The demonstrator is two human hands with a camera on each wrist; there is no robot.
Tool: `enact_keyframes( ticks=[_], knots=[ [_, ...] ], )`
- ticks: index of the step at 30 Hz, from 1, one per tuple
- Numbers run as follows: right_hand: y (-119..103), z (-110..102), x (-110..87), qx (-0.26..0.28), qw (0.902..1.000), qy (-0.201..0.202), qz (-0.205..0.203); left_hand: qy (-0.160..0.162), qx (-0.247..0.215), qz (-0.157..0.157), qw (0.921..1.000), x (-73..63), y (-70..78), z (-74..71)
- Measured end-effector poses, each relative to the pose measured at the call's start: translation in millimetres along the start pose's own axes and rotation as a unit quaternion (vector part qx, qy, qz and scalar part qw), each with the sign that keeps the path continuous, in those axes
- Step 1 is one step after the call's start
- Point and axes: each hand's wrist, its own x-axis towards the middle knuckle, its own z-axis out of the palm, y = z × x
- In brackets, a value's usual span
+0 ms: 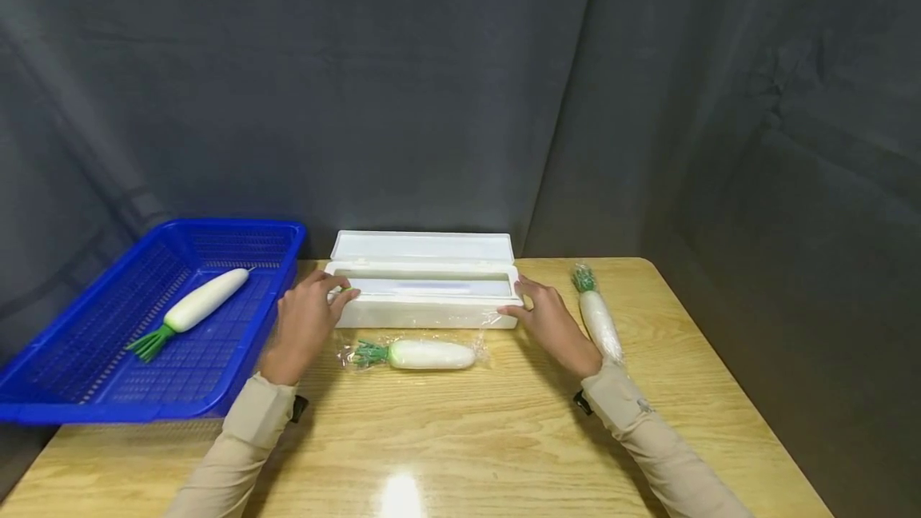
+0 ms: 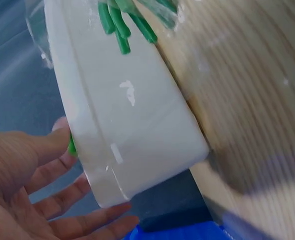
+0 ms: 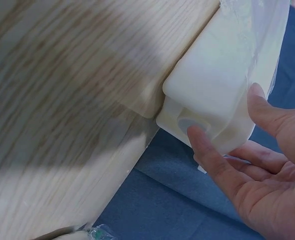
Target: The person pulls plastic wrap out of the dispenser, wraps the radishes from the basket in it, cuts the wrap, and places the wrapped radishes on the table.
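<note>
A white cling film dispenser stands in front of me with its lid raised. My left hand is at its left end, thumb and index finger pinching a small green slider on the top edge. My right hand grips the right end, its thumb near the front top edge and a finger against the round end cap. Clear film hangs down the dispenser's front. Just before it, a white radish with green leaf stalks lies on the table in clear film.
To the left, a blue plastic basket holds an unwrapped white radish. A film-wrapped radish lies at the right, beside my right forearm. Dark curtains hang behind and along the right of the wooden table.
</note>
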Motion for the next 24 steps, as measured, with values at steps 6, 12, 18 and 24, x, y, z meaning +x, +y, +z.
enact_keyframes(
  ticks=[6,12,18,24],
  knots=[
    [0.7,1.2,-1.6,0.004,0.9997,-0.008,0.023,0.004,-0.009,-0.015,0.9998,-1.9,4.1,-0.1],
    [1.0,2.6,-1.9,0.003,0.9996,-0.011,0.028,0.013,-0.012,-0.013,0.9998,-2.2,3.6,-1.3],
    [0.0,1.0,-1.1,0.005,0.9996,-0.008,0.026,0.021,-0.015,-0.010,0.9996,-1.7,1.1,-2.3],
    [0.5,-0.6,0.4,0.001,0.9999,-0.003,0.016,0.020,-0.023,-0.016,0.9994,-1.7,-0.8,-4.6]
  ],
)
